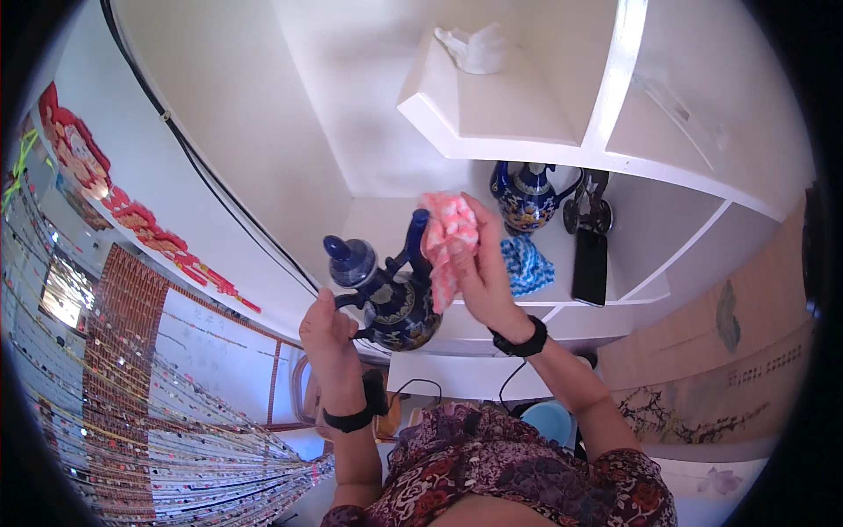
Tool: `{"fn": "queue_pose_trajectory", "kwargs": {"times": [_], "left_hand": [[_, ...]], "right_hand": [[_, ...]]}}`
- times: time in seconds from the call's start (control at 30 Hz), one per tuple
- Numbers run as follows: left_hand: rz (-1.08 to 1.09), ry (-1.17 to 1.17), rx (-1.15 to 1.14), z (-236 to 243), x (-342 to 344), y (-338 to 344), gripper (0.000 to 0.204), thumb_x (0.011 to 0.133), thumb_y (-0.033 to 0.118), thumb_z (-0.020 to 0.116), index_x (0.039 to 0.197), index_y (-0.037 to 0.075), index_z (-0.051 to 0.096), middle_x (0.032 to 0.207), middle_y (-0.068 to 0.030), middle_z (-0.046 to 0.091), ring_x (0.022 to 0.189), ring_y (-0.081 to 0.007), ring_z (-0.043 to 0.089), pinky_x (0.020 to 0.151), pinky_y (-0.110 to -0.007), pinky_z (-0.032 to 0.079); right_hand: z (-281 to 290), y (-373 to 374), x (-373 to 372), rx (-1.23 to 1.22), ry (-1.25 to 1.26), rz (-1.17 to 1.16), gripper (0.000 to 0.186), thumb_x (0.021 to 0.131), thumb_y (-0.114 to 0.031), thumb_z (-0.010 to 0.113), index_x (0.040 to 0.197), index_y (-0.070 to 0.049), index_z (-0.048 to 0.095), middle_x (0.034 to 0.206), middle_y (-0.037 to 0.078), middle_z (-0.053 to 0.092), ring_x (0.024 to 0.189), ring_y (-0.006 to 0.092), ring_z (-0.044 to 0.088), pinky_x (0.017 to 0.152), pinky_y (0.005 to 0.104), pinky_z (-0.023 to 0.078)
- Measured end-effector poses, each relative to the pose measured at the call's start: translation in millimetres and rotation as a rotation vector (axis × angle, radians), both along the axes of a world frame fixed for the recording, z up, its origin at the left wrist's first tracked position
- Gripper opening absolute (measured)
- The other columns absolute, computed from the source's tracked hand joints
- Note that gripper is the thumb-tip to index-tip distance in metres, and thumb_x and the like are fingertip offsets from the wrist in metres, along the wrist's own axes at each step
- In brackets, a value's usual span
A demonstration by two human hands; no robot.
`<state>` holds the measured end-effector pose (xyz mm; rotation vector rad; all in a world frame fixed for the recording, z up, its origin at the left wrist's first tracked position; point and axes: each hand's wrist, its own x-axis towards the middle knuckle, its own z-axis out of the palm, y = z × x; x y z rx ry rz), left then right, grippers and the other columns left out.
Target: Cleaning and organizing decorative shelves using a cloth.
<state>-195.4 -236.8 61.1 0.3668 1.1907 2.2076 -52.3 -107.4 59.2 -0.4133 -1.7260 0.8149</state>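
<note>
My left hand (332, 329) grips the handle of a dark blue patterned porcelain pot (395, 307) with a knobbed lid, held in front of the shelf (465, 140). A crumpled pink and white cloth (442, 228) is in my right hand (479, 272), at the top of the pot's tall spout. A second blue patterned pot (531, 198) stands in the cubby, with a blue and white checked cloth (527, 263) just in front of it and a black phone (589, 268) beside that cloth.
A white sculpture (470, 48) sits on the upper shelf. A dark glossy object (587, 202) stands behind the phone. Red hangings (149, 228), cables and a bead curtain (176, 422) are on the left. A light blue basin (549, 422) is below; a painted scroll (702, 386) hangs right.
</note>
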Motion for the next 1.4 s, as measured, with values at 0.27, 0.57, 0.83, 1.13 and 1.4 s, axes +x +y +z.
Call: {"fn": "queue_pose_trajectory", "kwargs": {"times": [0.27,0.57,0.83,1.13,1.4], "left_hand": [[-0.136,0.069,-0.036,-5.8,16.7,-5.8,0.040,0.089,0.018,0.058,0.054,0.015,0.038,0.045,0.0072,0.027,0.040,-0.0034,0.019,0.042,-0.023,0.016],[-0.080,0.137,-0.091,-20.2,14.8,-6.1,0.038,0.084,0.017,0.064,0.053,0.014,0.043,0.049,0.0071,0.036,0.044,-0.0024,0.028,0.044,-0.020,0.023],[-0.118,0.078,-0.104,-18.4,11.4,-5.8,0.037,0.085,0.018,0.064,0.054,0.014,0.043,0.049,0.0071,0.034,0.044,-0.0030,0.027,0.044,-0.021,0.024],[-0.127,0.059,-0.084,-6.3,20.8,5.3,0.040,0.088,0.020,0.060,0.054,0.016,0.038,0.046,0.0081,0.029,0.042,-0.0029,0.021,0.043,-0.022,0.020],[-0.194,0.040,-0.039,-9.8,26.9,5.8,0.040,0.088,0.020,0.060,0.057,0.017,0.036,0.047,0.0083,0.027,0.041,-0.0026,0.020,0.043,-0.023,0.018]], "right_hand": [[-3.7,0.3,-8.8,-0.308,0.131,0.196,0.021,0.095,-0.011,0.043,0.113,-0.001,0.039,0.083,0.007,0.054,0.061,0.0092,0.050,0.058,0.0229,0.044],[0.7,12.5,0.0,-0.842,0.314,0.561,0.019,0.097,-0.019,0.036,0.096,-0.003,0.045,0.075,0.007,0.055,0.066,0.0146,0.056,0.064,0.0282,0.048],[-16.9,27.4,17.2,-1.154,0.434,0.774,0.027,0.097,-0.031,0.039,0.095,-0.008,0.054,0.091,0.003,0.057,0.086,0.0130,0.057,0.081,0.0305,0.048],[-33.4,-10.9,7.2,-0.271,0.118,0.156,0.037,0.098,-0.021,0.040,0.127,-0.002,0.028,0.110,0.012,0.051,0.099,0.0162,0.053,0.087,0.0281,0.042],[-30.6,0.8,10.6,-0.840,0.502,0.267,0.034,0.099,-0.030,0.037,0.119,-0.004,0.043,0.098,0.007,0.057,0.085,0.0127,0.059,0.075,0.0258,0.049]]}}
